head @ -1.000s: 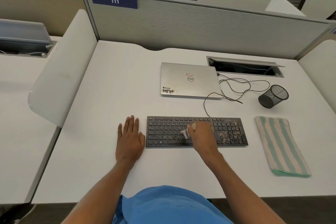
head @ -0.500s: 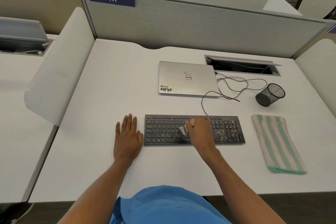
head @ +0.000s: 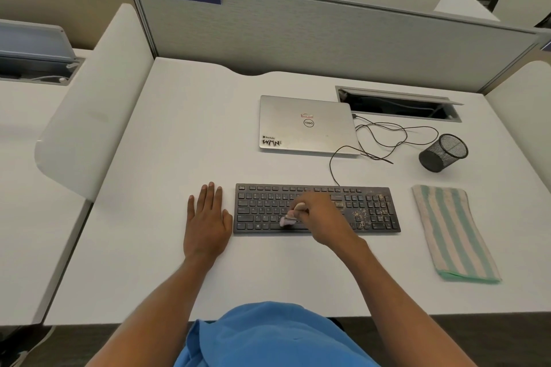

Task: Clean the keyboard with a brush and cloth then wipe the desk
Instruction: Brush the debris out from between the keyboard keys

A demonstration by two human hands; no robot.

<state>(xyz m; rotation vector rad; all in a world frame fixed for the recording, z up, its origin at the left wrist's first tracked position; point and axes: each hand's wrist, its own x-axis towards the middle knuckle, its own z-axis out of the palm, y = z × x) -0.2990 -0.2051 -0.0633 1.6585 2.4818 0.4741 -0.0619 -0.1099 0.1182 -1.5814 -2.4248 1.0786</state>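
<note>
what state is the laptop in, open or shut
Shut: the laptop lies flat with its lid down, and the lid's outer logo faces up.

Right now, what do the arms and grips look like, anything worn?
Left arm and right arm are bare, no sleeves in view. The left grip and right grip are bare hands: no gloves, rings or watch visible. A blue garment covers the torso.

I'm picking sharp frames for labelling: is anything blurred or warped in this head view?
Head view: the brush and the right hand gripping it are motion-smeared over the keyboard; the left hand, flat on the desk, is sharper; the wide-angle lens skews the partition; light is even, shadows soft.
</note>
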